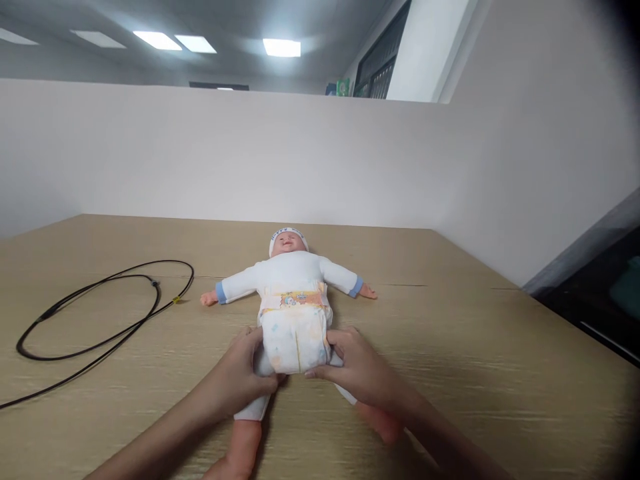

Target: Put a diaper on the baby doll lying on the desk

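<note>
Head view: left grip (244, 365) and right grip (353, 368) clasp the doll (291, 270) by its thighs, against the diaper (296, 337); best ease both leg edges evenly.

An office-like room is suggested. Lit ceiling panels (282, 47) are seen beyond the pale partition (225, 153) backing a wood-grain tabletop (450, 380).

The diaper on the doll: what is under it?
The white-covered thighs of the doll emerge from the diaper. What the diaper wraps inside is covered and cannot be seen.
</note>
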`<state>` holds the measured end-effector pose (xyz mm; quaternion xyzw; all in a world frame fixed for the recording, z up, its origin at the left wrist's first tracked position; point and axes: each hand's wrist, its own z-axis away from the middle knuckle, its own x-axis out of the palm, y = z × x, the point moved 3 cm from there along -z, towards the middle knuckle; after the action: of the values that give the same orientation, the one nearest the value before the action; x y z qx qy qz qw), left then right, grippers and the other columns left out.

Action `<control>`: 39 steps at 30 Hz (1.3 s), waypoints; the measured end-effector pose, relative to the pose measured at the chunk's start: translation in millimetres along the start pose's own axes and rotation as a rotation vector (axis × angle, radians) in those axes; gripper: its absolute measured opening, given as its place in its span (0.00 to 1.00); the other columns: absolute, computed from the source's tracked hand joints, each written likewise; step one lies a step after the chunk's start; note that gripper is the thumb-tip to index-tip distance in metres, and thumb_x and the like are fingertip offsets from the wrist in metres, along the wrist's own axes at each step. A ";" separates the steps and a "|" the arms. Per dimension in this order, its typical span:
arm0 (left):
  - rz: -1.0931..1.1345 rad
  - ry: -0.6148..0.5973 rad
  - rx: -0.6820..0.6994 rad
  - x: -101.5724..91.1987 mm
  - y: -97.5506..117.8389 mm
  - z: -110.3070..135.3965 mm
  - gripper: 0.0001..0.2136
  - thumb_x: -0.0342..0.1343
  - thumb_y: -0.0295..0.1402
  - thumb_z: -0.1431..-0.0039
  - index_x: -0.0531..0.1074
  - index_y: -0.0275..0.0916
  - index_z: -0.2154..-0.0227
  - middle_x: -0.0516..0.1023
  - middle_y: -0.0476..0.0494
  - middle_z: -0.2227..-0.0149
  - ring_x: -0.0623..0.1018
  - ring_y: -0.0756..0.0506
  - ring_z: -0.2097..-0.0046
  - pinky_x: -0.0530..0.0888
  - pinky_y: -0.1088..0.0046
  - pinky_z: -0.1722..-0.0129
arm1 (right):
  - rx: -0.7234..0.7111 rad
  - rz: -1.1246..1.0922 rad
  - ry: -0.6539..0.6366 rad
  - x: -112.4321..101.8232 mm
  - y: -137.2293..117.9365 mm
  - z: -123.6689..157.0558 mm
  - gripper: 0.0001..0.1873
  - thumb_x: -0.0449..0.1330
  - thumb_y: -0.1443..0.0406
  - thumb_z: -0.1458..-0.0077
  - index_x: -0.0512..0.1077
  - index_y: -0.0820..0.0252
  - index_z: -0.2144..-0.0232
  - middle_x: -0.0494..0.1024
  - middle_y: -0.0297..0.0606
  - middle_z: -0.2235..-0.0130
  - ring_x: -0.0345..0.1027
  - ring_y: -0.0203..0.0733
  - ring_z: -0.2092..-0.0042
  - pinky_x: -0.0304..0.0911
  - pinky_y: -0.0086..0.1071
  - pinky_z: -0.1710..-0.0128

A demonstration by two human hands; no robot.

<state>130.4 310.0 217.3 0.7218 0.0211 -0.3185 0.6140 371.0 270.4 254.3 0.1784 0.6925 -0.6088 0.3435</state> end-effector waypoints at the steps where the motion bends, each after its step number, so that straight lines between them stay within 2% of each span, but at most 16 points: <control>1: -0.007 0.004 0.012 -0.2 -0.1 0.0 0.21 0.68 0.31 0.53 0.82 0.40 0.53 0.83 0.39 0.51 0.78 0.32 0.46 0.75 0.52 0.42 | 0.006 0.022 0.010 -0.3 -0.1 0.2 0.13 0.79 0.58 0.46 0.82 0.59 0.68 0.82 0.29 0.67 0.69 0.41 0.63 0.54 0.32 0.62; 5: -0.029 0.035 0.027 -0.4 -2.1 0.8 0.23 0.70 0.33 0.52 0.82 0.41 0.50 0.82 0.40 0.52 0.78 0.32 0.47 0.75 0.52 0.42 | 0.008 0.064 0.047 1.6 -6.0 2.0 0.14 0.80 0.59 0.50 0.81 0.58 0.68 0.85 0.31 0.65 0.73 0.45 0.61 0.57 0.34 0.57; 11: -0.086 0.047 0.005 2.9 -1.6 1.9 0.25 0.70 0.37 0.49 0.82 0.41 0.47 0.80 0.39 0.53 0.76 0.31 0.48 0.72 0.49 0.42 | 0.012 0.079 0.115 8.7 -22.1 4.6 0.19 0.83 0.62 0.53 0.84 0.51 0.59 0.88 0.32 0.54 0.77 0.51 0.51 0.56 0.41 0.45; 19: 0.093 0.042 0.019 1.0 -5.0 3.8 0.26 0.73 0.40 0.48 0.81 0.42 0.45 0.82 0.38 0.49 0.77 0.30 0.43 0.73 0.50 0.38 | 0.004 0.051 0.073 5.7 -28.0 6.0 0.11 0.80 0.63 0.46 0.85 0.50 0.61 0.88 0.34 0.49 0.77 0.52 0.47 0.58 0.41 0.42; 26: 0.067 -0.007 -0.025 0.7 -4.4 3.5 0.27 0.72 0.40 0.46 0.79 0.40 0.43 0.81 0.37 0.46 0.77 0.31 0.43 0.72 0.49 0.37 | 0.015 0.066 0.056 4.8 -21.2 6.7 0.08 0.78 0.61 0.44 0.84 0.53 0.65 0.89 0.33 0.58 0.77 0.51 0.51 0.56 0.41 0.45; 30: 0.059 -0.016 -0.028 0.8 -4.5 3.1 0.27 0.72 0.41 0.45 0.79 0.39 0.43 0.80 0.36 0.46 0.77 0.30 0.42 0.71 0.48 0.37 | 0.005 0.112 0.028 4.4 -17.8 5.4 0.09 0.78 0.58 0.43 0.84 0.54 0.64 0.88 0.34 0.58 0.75 0.51 0.52 0.56 0.40 0.47; 35: 0.078 -0.030 -0.031 -1.5 -2.3 4.8 0.31 0.73 0.49 0.43 0.78 0.41 0.40 0.80 0.36 0.42 0.75 0.29 0.39 0.71 0.49 0.35 | -0.002 0.156 0.043 2.7 -17.6 5.7 0.10 0.77 0.58 0.42 0.82 0.54 0.66 0.87 0.34 0.60 0.74 0.51 0.53 0.57 0.39 0.49; 39: 0.074 -0.044 0.001 -4.1 2.6 4.8 0.28 0.70 0.51 0.39 0.78 0.43 0.41 0.81 0.37 0.41 0.75 0.30 0.37 0.70 0.49 0.34 | -0.017 0.144 0.050 3.7 -15.3 5.6 0.11 0.77 0.56 0.42 0.81 0.54 0.66 0.87 0.33 0.60 0.75 0.51 0.53 0.57 0.38 0.50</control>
<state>126.2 306.5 221.3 0.7153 -0.0193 -0.3114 0.6253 359.6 261.3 262.6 0.2400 0.6913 -0.5721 0.3704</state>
